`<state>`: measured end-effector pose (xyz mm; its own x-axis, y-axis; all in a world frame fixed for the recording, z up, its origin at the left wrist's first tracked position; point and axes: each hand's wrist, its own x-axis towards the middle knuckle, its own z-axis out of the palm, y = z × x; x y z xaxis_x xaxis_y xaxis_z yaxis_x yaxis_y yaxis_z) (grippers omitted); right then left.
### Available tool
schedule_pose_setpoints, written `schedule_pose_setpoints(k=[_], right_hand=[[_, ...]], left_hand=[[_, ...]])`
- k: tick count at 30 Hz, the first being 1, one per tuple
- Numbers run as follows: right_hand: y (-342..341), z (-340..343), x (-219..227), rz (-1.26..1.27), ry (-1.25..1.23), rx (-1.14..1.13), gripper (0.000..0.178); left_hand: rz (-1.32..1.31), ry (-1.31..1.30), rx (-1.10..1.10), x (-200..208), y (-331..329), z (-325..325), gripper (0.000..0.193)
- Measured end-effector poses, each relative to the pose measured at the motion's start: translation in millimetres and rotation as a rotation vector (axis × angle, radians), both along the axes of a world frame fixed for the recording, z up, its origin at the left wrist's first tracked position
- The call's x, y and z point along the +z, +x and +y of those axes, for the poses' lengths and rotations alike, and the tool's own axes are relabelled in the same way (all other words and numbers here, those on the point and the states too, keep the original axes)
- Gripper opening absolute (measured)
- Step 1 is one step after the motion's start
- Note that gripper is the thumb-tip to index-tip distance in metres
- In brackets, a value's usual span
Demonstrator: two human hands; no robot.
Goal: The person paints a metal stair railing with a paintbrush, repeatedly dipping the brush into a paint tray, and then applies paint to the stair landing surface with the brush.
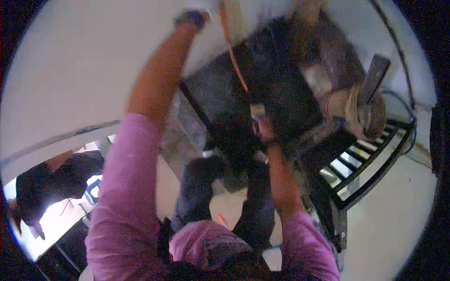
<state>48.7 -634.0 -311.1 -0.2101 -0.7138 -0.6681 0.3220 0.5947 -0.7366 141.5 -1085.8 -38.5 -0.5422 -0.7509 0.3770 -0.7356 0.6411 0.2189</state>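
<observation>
My left arm, in a pink sleeve, reaches up to the top of the view. A dark band circles its wrist, and my left hand (205,15) is a blur close to the upper end of an orange cord (230,47). Its fingers cannot be made out. Over the dark table (286,89), my right hand (265,128) is low and near my legs, its fingers looking curled. Just beyond those fingers is a small pale block (257,110), near the cord's lower end. Blur and shadow hide what my right hand grips.
Right of the table stands a round, pale container (368,112) with a dark flat bar sticking up. A black slatted rack (356,161) is below it. A dark cable (398,47) runs down the right wall. Another person (61,180) in dark clothes is at the far left.
</observation>
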Motion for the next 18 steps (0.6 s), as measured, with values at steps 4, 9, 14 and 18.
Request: schedule_pose_setpoints(k=[4,9,14,18], right_hand=[[-18,-25,-118,-0.15,0.215,-0.048,0.021],[-22,-47,-193,-0.245,0.178,-0.129,0.017],[-31,-72,-195,-0.277,0.108,-0.132,0.012],[-32,-77,-194,-0.347,0.015,-0.012,0.011]], left_hand=[[-0.19,0.042,0.131,-56,9,2,0.026],[-0.256,0.009,0.183,-97,6,23,0.03],[-0.276,-0.033,0.204,-111,6,39,0.033],[-0.266,-0.06,0.214,-116,10,48,0.036]])
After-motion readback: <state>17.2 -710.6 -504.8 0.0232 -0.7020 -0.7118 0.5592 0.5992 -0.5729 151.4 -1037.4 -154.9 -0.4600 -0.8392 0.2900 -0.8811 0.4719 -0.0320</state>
